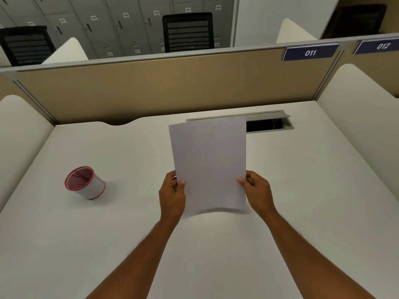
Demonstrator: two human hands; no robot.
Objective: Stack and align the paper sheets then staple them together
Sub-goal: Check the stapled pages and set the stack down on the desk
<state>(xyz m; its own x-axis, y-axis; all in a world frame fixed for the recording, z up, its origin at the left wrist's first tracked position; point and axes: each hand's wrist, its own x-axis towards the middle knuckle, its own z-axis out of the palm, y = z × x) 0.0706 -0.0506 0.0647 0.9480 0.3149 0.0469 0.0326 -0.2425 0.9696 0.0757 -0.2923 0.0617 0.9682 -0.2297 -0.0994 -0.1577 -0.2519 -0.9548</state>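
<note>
Hands (172, 195) grip paper sheets (209, 165) above white desk (108, 244) (cubicle, lockers (108, 24) behind).

Two bare forearms reach forward, hands raised side by side — each closed in a pinch.

The left hand (172, 194) has its thumb lying forward across the front of what it grips, fingers curled out of sight behind, knuckles turned outward to the left. The right hand (257, 190) mirrors it — thumb tip pressed forward, fingers tucked behind, back of the hand facing right. Both wrists are nearly straight, the forearms angling inward from the lower corners, sleeveless.
</note>
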